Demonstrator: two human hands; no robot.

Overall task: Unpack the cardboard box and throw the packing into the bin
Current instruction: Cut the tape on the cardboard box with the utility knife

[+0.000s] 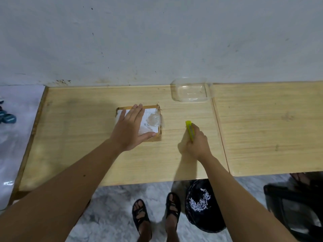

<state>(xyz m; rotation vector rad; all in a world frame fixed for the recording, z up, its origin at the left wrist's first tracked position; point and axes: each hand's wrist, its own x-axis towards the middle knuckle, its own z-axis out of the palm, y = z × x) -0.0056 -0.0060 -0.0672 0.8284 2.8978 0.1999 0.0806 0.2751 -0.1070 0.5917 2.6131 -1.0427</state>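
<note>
A small cardboard box (153, 117) with a white label and clear tape on top lies flat in the middle of the wooden table (174, 163). My left hand (130, 130) rests flat on the box's lid with its fingers straight and spread. To the right of the box, my right hand (196, 142) grips a yellow utility knife (189, 129), its tip pointing away from me, a little above the table. A black bin (202, 205) with shredded white paper inside stands on the floor under the table's front edge, beside my right foot.
A clear plastic container (191, 90) sits at the back of the table near the wall. A second table (271, 128) adjoins on the right. A black chair (295, 206) stands at the lower right. Dark blue objects (7, 117) lie at the far left.
</note>
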